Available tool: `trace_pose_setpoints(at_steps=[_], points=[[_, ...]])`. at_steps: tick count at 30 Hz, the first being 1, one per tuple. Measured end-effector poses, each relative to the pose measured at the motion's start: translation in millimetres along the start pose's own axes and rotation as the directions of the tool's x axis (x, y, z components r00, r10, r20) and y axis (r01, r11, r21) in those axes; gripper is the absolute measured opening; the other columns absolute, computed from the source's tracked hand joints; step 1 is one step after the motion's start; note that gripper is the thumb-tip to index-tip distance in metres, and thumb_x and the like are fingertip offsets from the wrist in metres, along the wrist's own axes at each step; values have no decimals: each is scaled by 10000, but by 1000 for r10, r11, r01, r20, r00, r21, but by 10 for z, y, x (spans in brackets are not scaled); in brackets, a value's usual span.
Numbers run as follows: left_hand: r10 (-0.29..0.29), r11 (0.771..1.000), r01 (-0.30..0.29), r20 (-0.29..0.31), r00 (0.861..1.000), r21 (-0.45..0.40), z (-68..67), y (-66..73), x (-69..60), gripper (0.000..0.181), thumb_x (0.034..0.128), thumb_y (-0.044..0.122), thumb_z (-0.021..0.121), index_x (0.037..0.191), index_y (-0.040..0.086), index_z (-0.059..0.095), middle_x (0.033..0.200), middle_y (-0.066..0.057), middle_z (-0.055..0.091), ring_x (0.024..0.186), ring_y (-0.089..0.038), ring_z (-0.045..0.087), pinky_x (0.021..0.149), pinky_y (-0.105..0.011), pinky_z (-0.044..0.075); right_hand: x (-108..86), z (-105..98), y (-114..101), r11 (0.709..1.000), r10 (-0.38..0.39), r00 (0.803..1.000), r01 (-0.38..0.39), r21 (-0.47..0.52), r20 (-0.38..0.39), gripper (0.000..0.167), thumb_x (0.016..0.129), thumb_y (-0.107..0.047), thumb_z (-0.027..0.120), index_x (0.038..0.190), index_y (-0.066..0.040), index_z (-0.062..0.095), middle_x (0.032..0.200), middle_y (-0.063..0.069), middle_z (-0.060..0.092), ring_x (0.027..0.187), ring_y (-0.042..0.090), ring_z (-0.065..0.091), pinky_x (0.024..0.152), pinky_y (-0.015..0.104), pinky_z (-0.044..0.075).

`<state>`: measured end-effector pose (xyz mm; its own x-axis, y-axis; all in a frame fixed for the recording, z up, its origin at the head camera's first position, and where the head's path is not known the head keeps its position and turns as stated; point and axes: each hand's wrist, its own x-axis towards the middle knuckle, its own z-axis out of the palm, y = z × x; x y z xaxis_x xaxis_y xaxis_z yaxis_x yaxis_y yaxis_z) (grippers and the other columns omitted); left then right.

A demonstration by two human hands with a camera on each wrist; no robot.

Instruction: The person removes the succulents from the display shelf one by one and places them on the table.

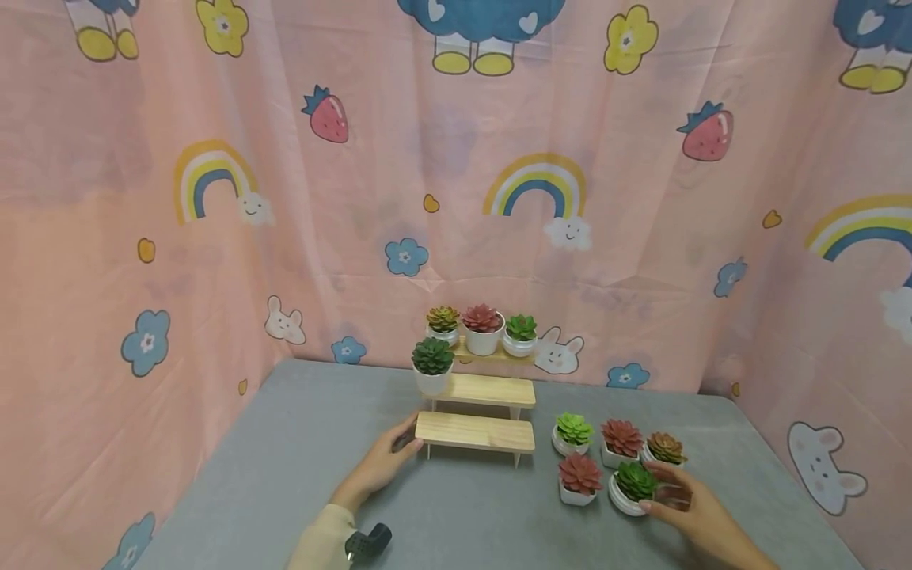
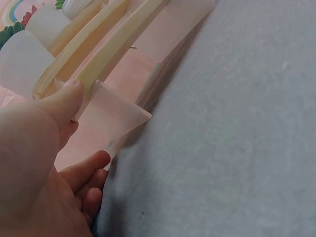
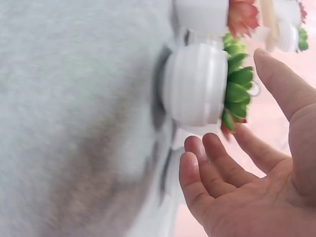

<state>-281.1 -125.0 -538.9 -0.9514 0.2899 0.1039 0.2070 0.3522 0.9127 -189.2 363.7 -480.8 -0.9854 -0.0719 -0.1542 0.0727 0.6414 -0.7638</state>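
At the left end of a three-tier wooden stand [image 1: 476, 431], my left hand [image 1: 381, 463] pinches the lowest step, its thumb [image 2: 66, 101] against the board's end. Over on the right, my right hand [image 1: 694, 507] reaches around a green succulent [image 1: 634, 480] in a round, ribbed white pot [image 3: 195, 85]. Its fingers are spread and bent slightly, with a gap from the pot in the right wrist view. Beside that pot stand two red succulents [image 1: 580, 473], a light green one [image 1: 573, 428] and an orange-brown one [image 1: 666, 447], partly behind the right hand.
The top tier carries a yellowish succulent [image 1: 443, 319], a red one [image 1: 481, 319] and a green one [image 1: 521, 328]. A dark green succulent [image 1: 432, 356] in a white pot sits at the middle tier's left end. A patterned pink curtain [image 1: 456, 261] hangs behind the grey table [image 1: 321, 412].
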Motion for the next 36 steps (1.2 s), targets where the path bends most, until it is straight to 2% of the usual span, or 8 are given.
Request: trace_pose_setpoints(at_steps=[5, 11, 13, 18, 20, 27, 32, 36], points=[[-6, 1000, 6, 4, 1000, -2, -1, 4, -3, 654, 1022, 377, 592, 1576, 114, 364, 1562, -195, 459, 1494, -424, 358, 1224, -604, 285, -44, -59, -92, 998, -47, 997, 45, -39, -64, 679, 974, -252, 687, 1474, 90, 381, 1388, 364, 523, 1105, 311, 652, 847, 394, 593], [-2, 1000, 2, 14, 1000, -2, -10, 21, -9, 655, 1024, 365, 588, 1576, 97, 358, 1552, -210, 465, 1490, -443, 352, 1217, -629, 275, -80, -89, -270, 993, -101, 985, 92, -68, -139, 635, 965, -270, 703, 1449, 53, 451, 1369, 312, 568, 1002, 68, 642, 763, 216, 547], [-13, 1000, 13, 13, 1000, -7, -9, 26, -8, 659, 1022, 376, 588, 1577, 104, 359, 1563, -198, 456, 1500, -435, 339, 1229, -623, 256, -79, -92, -346, 991, -117, 982, 107, -76, -145, 639, 970, -282, 697, 1456, 49, 449, 1384, 310, 560, 1023, 106, 654, 763, 208, 546], [-10, 1000, 10, 8, 1000, -12, 1, 43, -8, 645, 1023, 370, 582, 1569, 96, 373, 1589, -194, 421, 1509, -441, 315, 1238, -614, 239, -43, -85, -563, 983, -171, 976, 161, -85, -136, 615, 994, -299, 662, 1467, 32, 447, 1408, 294, 552, 1185, 389, 624, 787, 229, 556], [-11, 1000, 11, 4, 1000, -9, 5, 45, -5, 636, 1022, 360, 585, 1566, 101, 380, 1587, -192, 424, 1507, -440, 319, 1236, -615, 245, -23, -76, -651, 979, -198, 971, 188, -83, -135, 600, 1001, -299, 651, 1468, 20, 450, 1406, 286, 558, 1210, 418, 612, 792, 235, 557], [-32, 999, 32, 6, 999, -19, 19, 42, -9, 644, 1021, 384, 583, 1570, 117, 376, 1592, -189, 418, 1512, -444, 306, 1235, -634, 228, 78, 11, -898, 961, -272, 951, 261, -90, -147, 546, 1006, -325, 642, 1455, -53, 493, 1350, 213, 631, 1164, 336, 648, 819, 220, 552], [-24, 999, 24, 6, 1000, -22, 9, 43, -8, 651, 1025, 380, 581, 1574, 107, 365, 1582, -199, 427, 1514, -449, 298, 1235, -643, 216, 168, 103, -1019, 945, -327, 936, 328, -16, -132, 515, 1012, -245, 636, 1455, -27, 490, 1369, 240, 604, 1198, 392, 624, 847, 224, 544], [-16, 1000, 16, 9, 1000, -14, 3, 50, -1, 643, 1026, 362, 584, 1572, 101, 367, 1580, -199, 430, 1510, -441, 313, 1236, -629, 231, 249, 189, -1100, 927, -370, 920, 374, 9, -131, 485, 1005, -183, 638, 1437, -8, 504, 1348, 239, 612, 1155, 339, 643, 859, 242, 542]])
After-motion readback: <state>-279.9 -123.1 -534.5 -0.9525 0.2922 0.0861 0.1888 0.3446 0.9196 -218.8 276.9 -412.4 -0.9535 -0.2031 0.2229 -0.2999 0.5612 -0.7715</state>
